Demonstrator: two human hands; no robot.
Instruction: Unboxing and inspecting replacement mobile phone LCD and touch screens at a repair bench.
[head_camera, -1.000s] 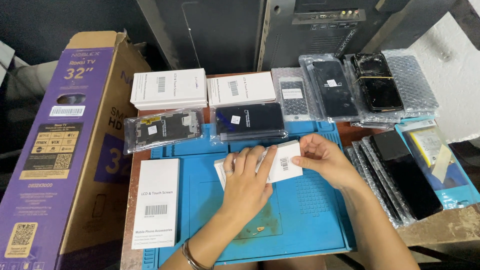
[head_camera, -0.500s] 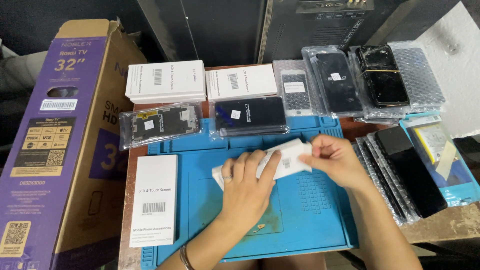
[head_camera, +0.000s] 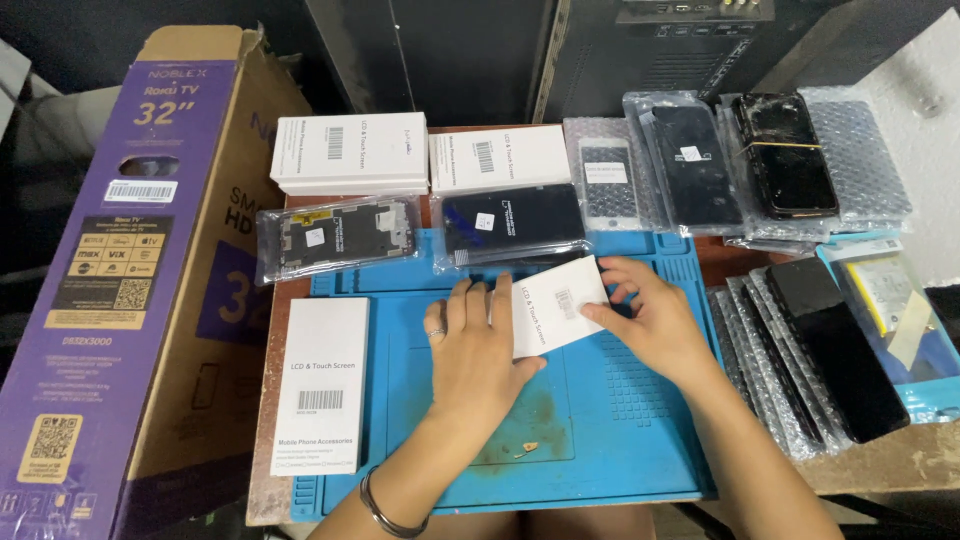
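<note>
Both hands gripped a small white box (head_camera: 553, 315) over the middle of a blue work mat (head_camera: 640, 440): the left hand (head_camera: 478, 358) lay flat across its near-left end, the right hand (head_camera: 650, 318) pinched its right edge. A long white box (head_camera: 322, 385) lay left on the mat, bagged phone screens (head_camera: 512, 222) sat beyond, and a purple cardboard carton (head_camera: 110, 290) stood far left.
</note>
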